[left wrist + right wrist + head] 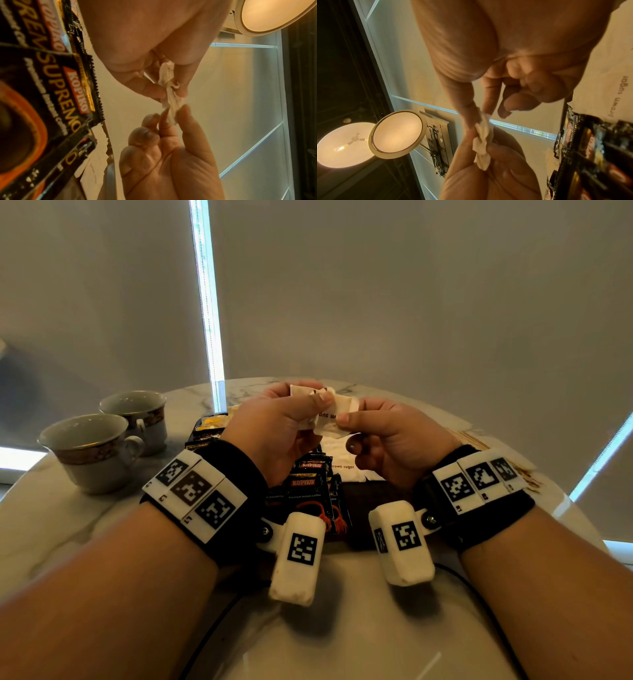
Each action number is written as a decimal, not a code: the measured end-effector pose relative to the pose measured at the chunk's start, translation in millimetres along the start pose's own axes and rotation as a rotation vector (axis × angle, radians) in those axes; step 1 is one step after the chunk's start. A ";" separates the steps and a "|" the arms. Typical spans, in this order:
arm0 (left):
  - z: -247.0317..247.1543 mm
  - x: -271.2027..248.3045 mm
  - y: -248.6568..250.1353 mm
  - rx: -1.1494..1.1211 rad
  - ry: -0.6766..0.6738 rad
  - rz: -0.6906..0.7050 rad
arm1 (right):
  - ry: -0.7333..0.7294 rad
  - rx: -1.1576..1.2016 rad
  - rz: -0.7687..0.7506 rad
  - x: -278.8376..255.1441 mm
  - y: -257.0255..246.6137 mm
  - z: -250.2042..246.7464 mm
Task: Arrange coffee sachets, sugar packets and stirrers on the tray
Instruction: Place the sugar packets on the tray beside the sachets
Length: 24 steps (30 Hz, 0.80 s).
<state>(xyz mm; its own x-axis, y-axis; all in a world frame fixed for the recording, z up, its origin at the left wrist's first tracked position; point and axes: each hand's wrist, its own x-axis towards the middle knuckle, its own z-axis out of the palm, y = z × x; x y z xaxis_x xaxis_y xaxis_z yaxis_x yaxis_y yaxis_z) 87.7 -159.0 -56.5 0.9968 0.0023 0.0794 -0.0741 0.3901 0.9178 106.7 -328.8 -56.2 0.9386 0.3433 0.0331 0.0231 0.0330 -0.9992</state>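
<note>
Both hands hold a small bunch of white sugar packets [334,414] up over the tray [376,496], a dark tray on the marble table. My left hand [313,397] pinches the bunch between thumb and fingers; the left wrist view shows that pinch [169,89]. My right hand [352,414] pinches the bunch's right end with thumb and forefinger, its other fingers curled. The packets [482,142] hang crumpled between the two hands. Black Kopiko coffee sachets [305,486] lie overlapping on the tray below my left hand. More brown sugar packets [342,462] lie beside them. Thin wooden stirrers [496,448] lie behind my right wrist.
Two empty teacups [92,446] with patterned bands stand at the table's left. More sachets [209,429] lie at the tray's far left end. A black cable [479,597] runs over the table near its front edge. Grey blinds hang behind the table.
</note>
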 end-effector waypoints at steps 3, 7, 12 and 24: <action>0.5 -1.1 0.5 0.013 -0.017 -0.018 | 0.037 0.010 -0.029 -0.2 -0.6 1.8; 0.6 -1.6 2.4 -0.002 -0.041 -0.031 | 0.093 0.067 -0.059 0.1 -2.4 1.5; 1.0 -0.7 3.2 0.037 -0.047 -0.048 | 0.161 0.097 -0.075 1.5 -3.3 3.2; 1.1 -4.7 3.3 0.103 -0.102 -0.109 | 0.079 0.113 -0.142 -0.8 -2.9 2.1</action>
<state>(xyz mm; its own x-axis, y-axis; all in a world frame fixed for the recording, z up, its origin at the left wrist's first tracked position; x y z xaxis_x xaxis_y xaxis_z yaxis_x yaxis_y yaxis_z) 82.7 -158.8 -53.4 0.9914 -0.1305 0.0114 0.0267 0.2865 0.9577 105.2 -327.2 -53.3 0.9529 0.2527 0.1674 0.1229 0.1827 -0.9754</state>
